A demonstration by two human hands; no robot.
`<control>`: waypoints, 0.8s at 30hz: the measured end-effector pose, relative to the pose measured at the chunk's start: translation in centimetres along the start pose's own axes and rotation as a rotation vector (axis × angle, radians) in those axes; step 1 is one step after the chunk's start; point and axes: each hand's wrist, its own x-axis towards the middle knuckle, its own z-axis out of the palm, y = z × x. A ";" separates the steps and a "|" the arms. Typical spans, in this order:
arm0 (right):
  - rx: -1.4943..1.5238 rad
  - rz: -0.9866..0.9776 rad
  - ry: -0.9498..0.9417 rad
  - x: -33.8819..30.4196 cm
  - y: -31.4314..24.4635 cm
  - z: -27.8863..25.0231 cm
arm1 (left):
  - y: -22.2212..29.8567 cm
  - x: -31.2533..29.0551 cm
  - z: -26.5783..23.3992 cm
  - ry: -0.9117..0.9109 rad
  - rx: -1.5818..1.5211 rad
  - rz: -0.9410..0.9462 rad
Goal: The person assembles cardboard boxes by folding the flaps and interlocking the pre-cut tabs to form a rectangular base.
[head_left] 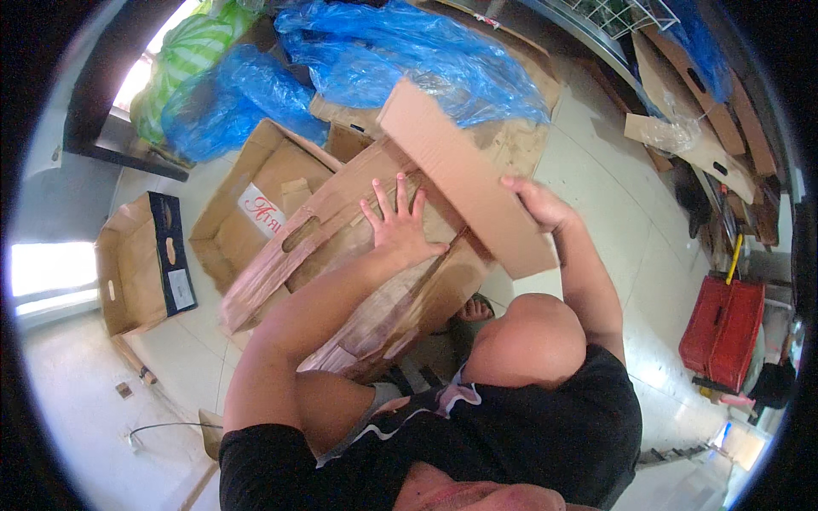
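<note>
A large brown cardboard box (pixel 341 266), creased and partly folded, lies in front of me with a hand slot in its left side. My left hand (pixel 399 223) rests on it, fingers spread and pressing flat near the middle. A long plain cardboard flap (pixel 467 175) stands up along the box's right side. My right hand (pixel 538 204) grips that flap's outer edge, its thumb on top and its other fingers hidden behind the board. Whether the flap is joined to the box, I cannot tell.
Open cardboard boxes (pixel 281 170) stand on the tiled floor to the left, one with a dark end (pixel 170 251). Blue plastic sheeting (pixel 409 55) covers the far side. Cardboard sheets (pixel 707 145) lean at the right, near a red metal box (pixel 722 330). My bent knee is close by.
</note>
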 end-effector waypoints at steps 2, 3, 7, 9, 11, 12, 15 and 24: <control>-0.199 -0.130 -0.195 0.2 0.4 4.6 | -0.1 0.1 0.5 -0.034 0.053 -0.002; -0.382 -0.212 -0.304 0.0 -0.8 7.8 | -1.6 0.5 3.6 0.094 0.003 0.086; -1.067 -0.566 0.184 1.8 4.7 11.4 | -7.0 0.9 6.9 0.062 -0.150 0.245; -1.092 -0.519 0.382 2.6 5.5 10.9 | -9.8 0.4 7.4 0.056 -0.233 0.312; -0.955 -0.372 0.429 2.8 6.4 10.5 | -11.9 -2.6 3.7 0.126 -0.203 0.272; -0.813 -0.254 0.379 2.7 6.5 10.3 | -12.8 -5.2 -0.5 0.197 -0.132 0.203; -0.780 -0.093 0.273 2.7 3.9 10.4 | -25.2 -12.6 0.8 0.665 -0.263 0.084; -0.929 -0.226 0.320 2.3 4.0 11.6 | -28.5 -38.5 27.0 0.260 -1.688 -1.414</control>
